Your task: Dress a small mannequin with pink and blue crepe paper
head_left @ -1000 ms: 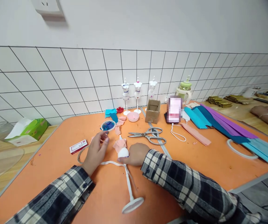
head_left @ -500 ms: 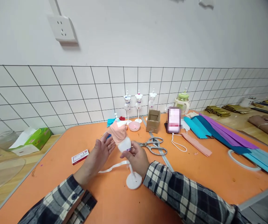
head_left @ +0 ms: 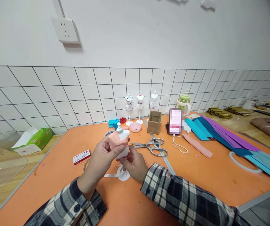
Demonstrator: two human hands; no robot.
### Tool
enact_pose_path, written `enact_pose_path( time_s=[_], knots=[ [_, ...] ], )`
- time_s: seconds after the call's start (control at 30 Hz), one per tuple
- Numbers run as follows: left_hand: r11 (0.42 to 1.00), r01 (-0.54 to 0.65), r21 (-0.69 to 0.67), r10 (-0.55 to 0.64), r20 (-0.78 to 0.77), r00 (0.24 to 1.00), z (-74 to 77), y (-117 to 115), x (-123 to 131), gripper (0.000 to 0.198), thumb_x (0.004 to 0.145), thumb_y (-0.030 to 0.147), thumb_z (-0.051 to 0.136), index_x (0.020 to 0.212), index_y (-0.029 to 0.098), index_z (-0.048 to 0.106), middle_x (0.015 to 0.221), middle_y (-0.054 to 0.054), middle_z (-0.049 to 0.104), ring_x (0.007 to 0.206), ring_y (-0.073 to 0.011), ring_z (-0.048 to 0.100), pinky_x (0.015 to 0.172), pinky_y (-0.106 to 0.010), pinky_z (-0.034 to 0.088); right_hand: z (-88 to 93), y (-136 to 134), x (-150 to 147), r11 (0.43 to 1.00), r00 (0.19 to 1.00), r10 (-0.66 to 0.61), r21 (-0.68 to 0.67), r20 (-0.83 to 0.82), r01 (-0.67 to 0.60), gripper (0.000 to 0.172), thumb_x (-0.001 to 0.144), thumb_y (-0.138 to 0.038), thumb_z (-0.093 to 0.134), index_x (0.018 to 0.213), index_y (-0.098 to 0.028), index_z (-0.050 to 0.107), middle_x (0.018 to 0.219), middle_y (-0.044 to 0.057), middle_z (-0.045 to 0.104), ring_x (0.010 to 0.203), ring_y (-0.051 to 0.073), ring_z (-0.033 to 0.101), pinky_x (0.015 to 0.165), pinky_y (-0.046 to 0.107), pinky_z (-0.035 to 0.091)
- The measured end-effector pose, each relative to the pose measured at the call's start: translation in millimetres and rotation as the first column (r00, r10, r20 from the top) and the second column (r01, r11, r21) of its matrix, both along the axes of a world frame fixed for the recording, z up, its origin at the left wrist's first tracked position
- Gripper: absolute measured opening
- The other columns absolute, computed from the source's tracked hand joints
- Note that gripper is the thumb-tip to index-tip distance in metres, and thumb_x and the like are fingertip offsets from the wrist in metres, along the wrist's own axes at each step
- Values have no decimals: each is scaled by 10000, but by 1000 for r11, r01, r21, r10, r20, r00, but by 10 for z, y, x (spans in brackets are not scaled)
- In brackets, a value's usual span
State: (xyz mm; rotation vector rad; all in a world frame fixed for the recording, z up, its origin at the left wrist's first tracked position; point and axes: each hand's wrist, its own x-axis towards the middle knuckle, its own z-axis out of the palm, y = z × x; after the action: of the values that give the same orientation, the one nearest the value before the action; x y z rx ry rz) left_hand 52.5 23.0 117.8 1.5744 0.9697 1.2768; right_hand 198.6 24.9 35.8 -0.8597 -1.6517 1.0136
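A small white mannequin (head_left: 121, 135) with pink fabric on its torso stands upright on its round base (head_left: 123, 174) on the orange table (head_left: 196, 175). My left hand (head_left: 104, 154) is wrapped round the pink-clad torso. Just below it, my right hand (head_left: 134, 162) pinches the lower torso and the stand. A white ribbon (head_left: 108, 175) trails on the table beside the base.
Scissors (head_left: 150, 147) lie just right of my hands, a red-and-white box (head_left: 81, 156) to the left. At the back stand three small mannequins (head_left: 140, 105), a pink dish (head_left: 135, 126), a cardboard box (head_left: 154, 121), a phone (head_left: 175, 120). Crepe paper strips (head_left: 221, 133) lie right. Another person's arm (head_left: 266, 124) rests far right.
The mannequin went from lying on the table to upright, and its base now rests on the table. My left hand has closed round the pink torso.
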Motion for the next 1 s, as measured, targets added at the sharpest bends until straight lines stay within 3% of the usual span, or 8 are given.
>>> enact_pose_path(
  time_s=[0.1,0.17,0.4,0.57,0.73,0.8,0.9,1.0],
  knots=[
    [999,24,28,-25,48,999,-37,42,-62,578,764,533,737,1200,174,609,1218,-150,689,1076,-307,663,816,-381,573,8,4,24,992,968,-48,123,247,18,223,944,-413,533,1012,-210,594,868,22,726,680,142,664,624,235,469],
    [998,45,49,-47,40,998,-52,59,-90,623,725,519,779,1216,182,595,1241,-154,677,1094,-311,655,834,-390,570,27,14,43,982,923,-73,188,377,1,265,978,-402,476,931,-203,644,828,28,726,757,158,674,668,236,451],
    [999,-41,0,41,-29,999,14,14,-16,483,759,481,761,1108,170,640,1132,-132,731,1019,-300,688,791,-386,581,43,60,80,964,838,-76,255,541,-77,279,997,-364,463,998,-206,693,865,22,743,809,168,682,691,239,420],
    [992,-110,65,112,-33,993,-6,-71,66,588,676,573,789,1068,155,657,1043,-139,730,966,-313,691,756,-382,583,29,84,103,963,853,13,222,522,-150,346,1019,-312,380,964,-186,698,923,31,759,830,162,698,734,242,455],
    [964,-175,199,145,156,977,24,-211,86,868,680,561,796,1425,252,474,1233,-127,666,1051,-299,666,798,-357,582,30,99,122,952,857,107,197,504,-235,354,1022,-288,353,998,-184,690,966,24,765,898,163,707,810,250,475],
    [958,-213,191,191,127,973,99,-257,59,804,695,521,800,1397,242,525,1216,-116,684,1060,-302,665,827,-366,579,18,102,119,956,851,102,186,516,-227,339,1020,-298,367,1029,-186,688,969,19,766,904,166,706,812,253,475],
    [943,-306,127,308,10,951,223,-302,22,575,701,493,798,1179,189,697,1090,-108,739,1021,-310,681,832,-388,582,-15,102,111,958,860,109,179,498,-225,364,1029,-336,356,1017,-191,690,973,10,765,893,159,703,792,247,474],
    [927,-356,115,362,-38,931,290,-313,16,512,703,492,792,1107,185,725,1044,-98,754,999,-306,690,826,-394,584,-40,100,105,963,873,118,161,474,-217,380,1033,-368,350,1022,-197,689,967,2,765,884,153,702,777,241,473]
  ],
)
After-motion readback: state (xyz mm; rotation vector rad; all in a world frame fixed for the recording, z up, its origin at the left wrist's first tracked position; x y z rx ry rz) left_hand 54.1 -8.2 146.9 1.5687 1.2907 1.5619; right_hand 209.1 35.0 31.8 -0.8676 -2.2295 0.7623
